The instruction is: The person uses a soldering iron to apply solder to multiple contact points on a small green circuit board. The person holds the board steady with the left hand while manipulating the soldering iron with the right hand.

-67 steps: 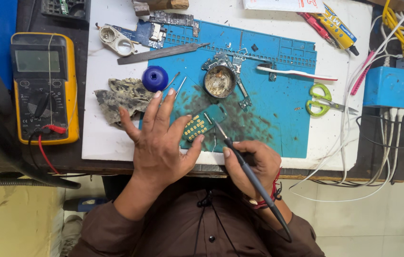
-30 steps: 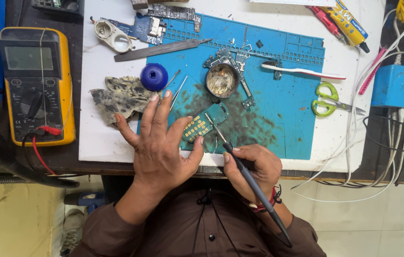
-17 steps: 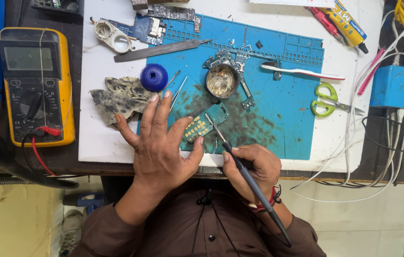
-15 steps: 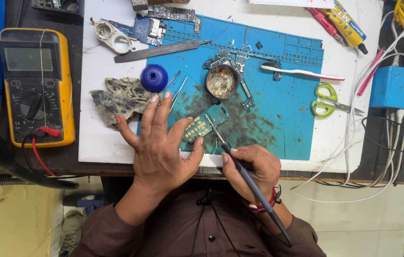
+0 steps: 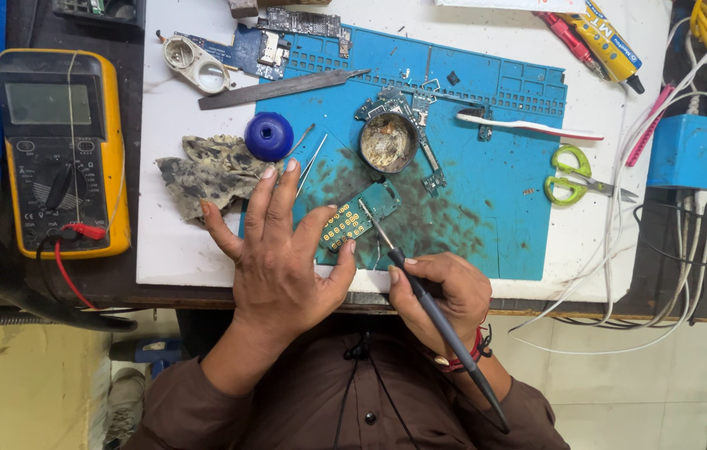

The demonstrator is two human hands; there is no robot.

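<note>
Head view, only one. My left hand [image 5: 280, 254] lies flat and spread on the blue work mat [image 5: 487, 192], fingers wide apart, gripping nothing; thumb and forefinger tips press on the near edge of the small circuit board [image 5: 359, 216] to pin it. Board sits tilted on the mat's scorched dark patch, near the front edge, gold keypad contacts facing up.

My right hand [image 5: 445, 292] is closed around the soldering iron [image 5: 428, 304] in a pen grip, fingers curled tight on the dark handle. Iron slants up-left; its tip touches the board's right part. Handle tail runs back over my wrist, past the red wristband [image 5: 457, 360].

Just beyond the board: round tin of flux [image 5: 387, 142] on another green board piece. Blue ball-shaped cap [image 5: 268, 136] and dirty rag [image 5: 207, 171] sit just past my left fingertips, tweezers [image 5: 310, 160] beside them. Yellow multimeter [image 5: 60, 150] well off to the left, off the white tabletop [image 5: 172, 250]. Flat metal file [image 5: 282, 87] near the far edge, white toothbrush [image 5: 528, 127] and green scissors [image 5: 574, 177] to the right. Blue box [image 5: 691, 152] with white cables at far right.
</note>
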